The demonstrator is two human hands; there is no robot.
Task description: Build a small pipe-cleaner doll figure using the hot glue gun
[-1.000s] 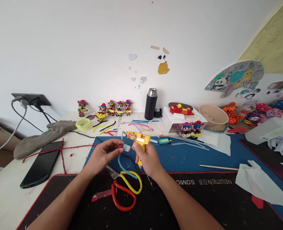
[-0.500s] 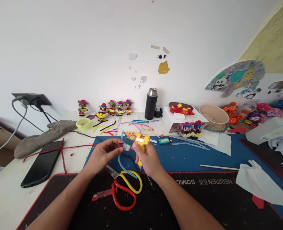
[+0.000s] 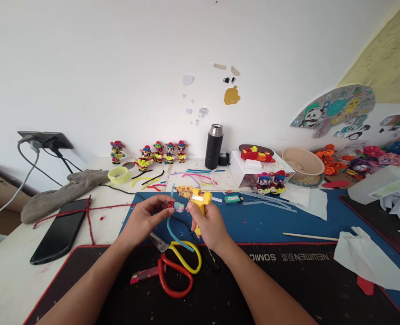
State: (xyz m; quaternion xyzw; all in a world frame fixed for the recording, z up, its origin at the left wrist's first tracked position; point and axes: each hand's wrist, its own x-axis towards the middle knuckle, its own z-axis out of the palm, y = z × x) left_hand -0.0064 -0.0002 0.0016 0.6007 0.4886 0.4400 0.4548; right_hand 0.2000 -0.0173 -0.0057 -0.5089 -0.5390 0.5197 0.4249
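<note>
My left hand (image 3: 146, 218) pinches a small pipe-cleaner piece (image 3: 178, 207), red at the fingertips with pale blue, green and pink at its right end. A light blue pipe cleaner (image 3: 177, 240) trails down from it, and another bit of the blue sticks up beside the nozzle. In my right hand (image 3: 211, 225) is a yellow hot glue gun (image 3: 200, 198), its stained nozzle pointing left above the piece. A clear glue stick juts from its back. Below lie scissors (image 3: 175, 277) with one red and one yellow handle, across a red utility knife (image 3: 144, 274).
A black phone (image 3: 59, 232) lies left with red pipe cleaners over it. Several small figures (image 3: 146, 158) stand along the wall near a black flask (image 3: 214, 146). Right are a white box (image 3: 238, 169), glue sticks (image 3: 270, 202), a wooden stick (image 3: 310, 236) and white paper (image 3: 365, 257).
Both hands keep almost the same pose, with the glue gun and the pipe-cleaner piece held nearly still. The whole view has shifted very slightly.
</note>
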